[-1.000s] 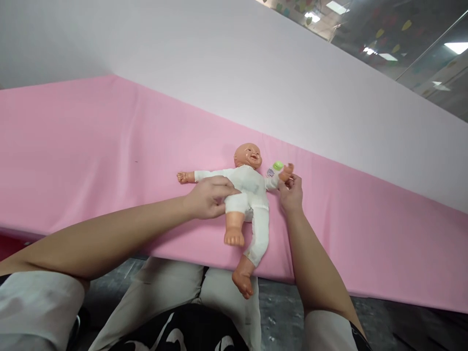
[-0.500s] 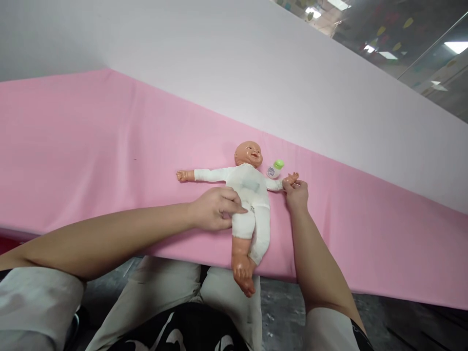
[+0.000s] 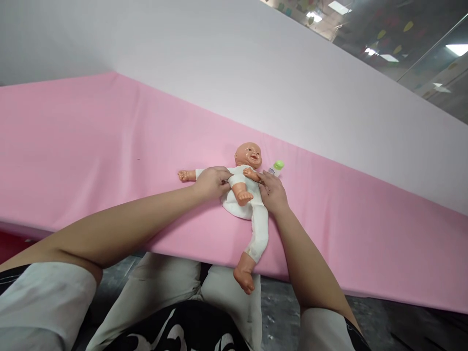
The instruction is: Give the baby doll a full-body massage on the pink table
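Observation:
A baby doll [image 3: 260,222] with a white cloth body lies on its back on the pink padded surface [image 3: 175,136], its head toward the wall. My left hand [image 3: 212,183] grips one of its legs, which is bent up over the belly with the foot [image 3: 243,196] on top. In my right hand [image 3: 272,192] is the doll's arm, folded across the chest, its small hand [image 3: 251,174] near the bent leg. The other leg hangs down, its foot [image 3: 244,273] over the near edge. Beside the doll's head lies a small bottle [image 3: 277,167] with a green cap, partly hidden by my right hand.
A white wall [image 3: 204,63] rises behind the pink surface, with a window [image 3: 402,44] at the upper right. My legs [image 3: 161,282] are close against the near edge, above a dark floor [image 3: 281,312].
My left hand has moved up, bending the doll's leg from straight to over its belly. My right hand has moved left, bringing the doll's arm from outstretched to across its chest.

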{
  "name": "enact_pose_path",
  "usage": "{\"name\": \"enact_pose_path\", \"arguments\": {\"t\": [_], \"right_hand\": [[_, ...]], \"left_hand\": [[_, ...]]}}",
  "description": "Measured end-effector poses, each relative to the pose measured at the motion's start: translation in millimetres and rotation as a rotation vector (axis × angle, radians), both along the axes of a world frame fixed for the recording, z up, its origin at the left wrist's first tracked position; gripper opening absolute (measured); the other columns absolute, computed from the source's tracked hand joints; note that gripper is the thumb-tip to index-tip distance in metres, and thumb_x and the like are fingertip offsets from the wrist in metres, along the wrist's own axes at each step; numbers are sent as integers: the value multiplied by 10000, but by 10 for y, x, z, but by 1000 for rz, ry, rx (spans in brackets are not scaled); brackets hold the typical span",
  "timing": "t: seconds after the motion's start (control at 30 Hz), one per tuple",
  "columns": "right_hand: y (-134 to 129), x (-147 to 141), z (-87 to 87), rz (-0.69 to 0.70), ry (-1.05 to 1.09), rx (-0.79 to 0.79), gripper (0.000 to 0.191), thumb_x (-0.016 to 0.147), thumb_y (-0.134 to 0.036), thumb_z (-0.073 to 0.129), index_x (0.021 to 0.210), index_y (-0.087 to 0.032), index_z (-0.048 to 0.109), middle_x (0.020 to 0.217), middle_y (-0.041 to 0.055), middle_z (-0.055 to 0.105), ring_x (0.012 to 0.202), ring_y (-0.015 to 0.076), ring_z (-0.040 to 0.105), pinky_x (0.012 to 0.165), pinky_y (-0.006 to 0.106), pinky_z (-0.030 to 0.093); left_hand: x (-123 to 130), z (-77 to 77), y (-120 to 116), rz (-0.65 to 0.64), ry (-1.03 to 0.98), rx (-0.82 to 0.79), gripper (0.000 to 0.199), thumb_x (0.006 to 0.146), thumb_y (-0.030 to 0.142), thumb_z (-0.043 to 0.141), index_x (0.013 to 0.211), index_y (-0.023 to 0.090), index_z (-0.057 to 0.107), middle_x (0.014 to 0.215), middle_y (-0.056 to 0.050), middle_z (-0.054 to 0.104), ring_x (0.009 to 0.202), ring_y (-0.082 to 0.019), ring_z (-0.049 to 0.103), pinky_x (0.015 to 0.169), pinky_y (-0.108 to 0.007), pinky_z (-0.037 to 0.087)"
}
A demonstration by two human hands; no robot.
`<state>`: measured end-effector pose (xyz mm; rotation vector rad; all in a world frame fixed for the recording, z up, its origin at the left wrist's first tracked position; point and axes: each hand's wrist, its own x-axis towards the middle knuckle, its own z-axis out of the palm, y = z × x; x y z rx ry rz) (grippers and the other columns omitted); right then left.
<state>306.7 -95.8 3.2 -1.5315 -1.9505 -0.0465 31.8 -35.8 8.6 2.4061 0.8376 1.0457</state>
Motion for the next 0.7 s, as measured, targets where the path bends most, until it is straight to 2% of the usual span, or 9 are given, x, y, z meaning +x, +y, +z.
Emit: {"name": "enact_pose_path", "arguments": {"t": [0.13, 0.27, 0.33, 0.4, 0.47, 0.53, 0.6, 0.7], "right_hand": [[39, 119, -61, -158, 232, -43, 577, 919, -422, 688, 1459, -232, 612, 1383, 124, 723, 1212, 335, 699, 1068, 558, 569], [68, 323, -115, -265, 492, -3, 614, 932, -529, 670, 1462, -241, 557, 1205, 99, 778, 1001, 258, 752, 971, 484, 618], [65, 454, -117, -284, 599, 22, 657, 946, -554, 648, 1499, -231, 500, 1218, 108, 769, 1015, 242, 753, 954, 461, 626], [57, 598, -115, -306, 695, 21, 701, 955, -553, 633, 1542, -224, 438, 1311, 137, 736, 1083, 247, 752, 936, 443, 635], [51, 748, -126, -384, 762, -13, 713, 938, -519, 655, 1542, -218, 426, 1382, 163, 704, 1110, 257, 756, 917, 433, 644], [49, 889, -154, -505, 760, -79, 677, 892, -469, 705, 1478, -213, 483, 1380, 168, 711, 1096, 268, 767, 935, 433, 641], [49, 997, -185, -591, 658, -151, 612, 838, -448, 758, 1368, -214, 560, 1349, 161, 734, 1131, 281, 760, 1012, 440, 608], [46, 1052, -197, -595, 506, -167, 594, 797, -482, 800, 1285, -210, 599, 1275, 155, 767, 1187, 306, 737, 1103, 462, 539]], "left_hand": [[-57, -2, -61, -30, -73, 202, 255, 922, 234, 608, 1044, 185, 826, 1006, -70, 785, 938, -215, 729, 834, -337, 575], [-106, 39, -215, -142, -179, 361, 232, 931, 225, 663, 1095, 221, 826, 990, -56, 779, 890, -181, 738, 793, -294, 587], [-112, 76, -309, -255, -219, 373, 204, 923, 233, 695, 1087, 233, 817, 973, -52, 776, 849, -170, 739, 763, -282, 591], [-107, 115, -398, -372, -229, 366, 188, 921, 243, 707, 1082, 241, 804, 958, -53, 777, 826, -169, 737, 749, -285, 592], [-93, 144, -472, -472, -197, 361, 177, 916, 243, 706, 1070, 248, 793, 930, -52, 782, 810, -176, 729, 746, -297, 588], [-78, 156, -526, -533, -141, 355, 177, 901, 225, 698, 1050, 251, 790, 908, -52, 788, 801, -186, 719, 742, -310, 580], [-64, 152, -557, -556, -91, 333, 186, 882, 214, 688, 1027, 254, 797, 900, -54, 793, 792, -193, 709, 731, -315, 574], [-54, 139, -564, -544, -72, 261, 185, 884, 235, 677, 1008, 261, 812, 907, -61, 795, 815, -199, 720, 754, -321, 584]]}}
